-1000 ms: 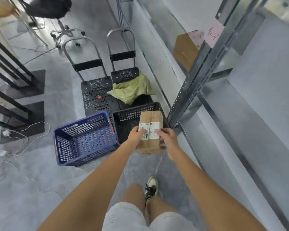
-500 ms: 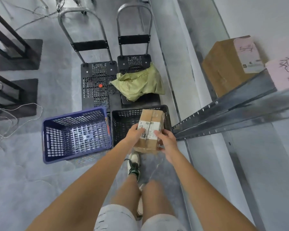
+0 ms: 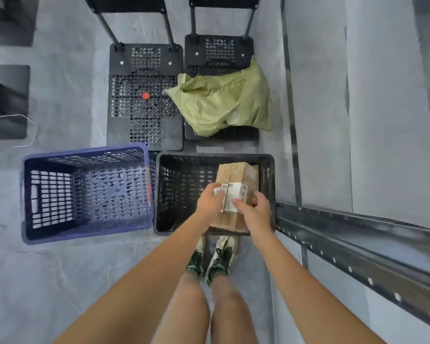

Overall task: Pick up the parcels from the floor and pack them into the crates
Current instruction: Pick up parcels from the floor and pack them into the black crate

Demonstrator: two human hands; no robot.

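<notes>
Parcel now over the black crate, no longer short of its near rim.

The black crate (image 3: 184,189) sits right of the empty blue crate (image 3: 85,192); the cardboard parcel (image 3: 235,192) hangs toward its near-right corner, left hand (image 3: 210,203) and right hand (image 3: 255,214) clasping opposite sides, ready for lowering.

One view only, from a head-worn wide-angle camera, and it looks almost straight down at the grey concrete floor (image 3: 60,281). Bare forearms enter from the near edge, legs and green-laced sneakers (image 3: 219,259) directly below the lens. Mid-frame sit a blue perforated plastic crate (image 3: 85,194) on the left and a black perforated plastic crate (image 3: 181,189) just beside it. Farther off, two black hand trolleys (image 3: 144,95). On the right, a grey metal shelf rail (image 3: 358,239) bends with the lens distortion.
</notes>
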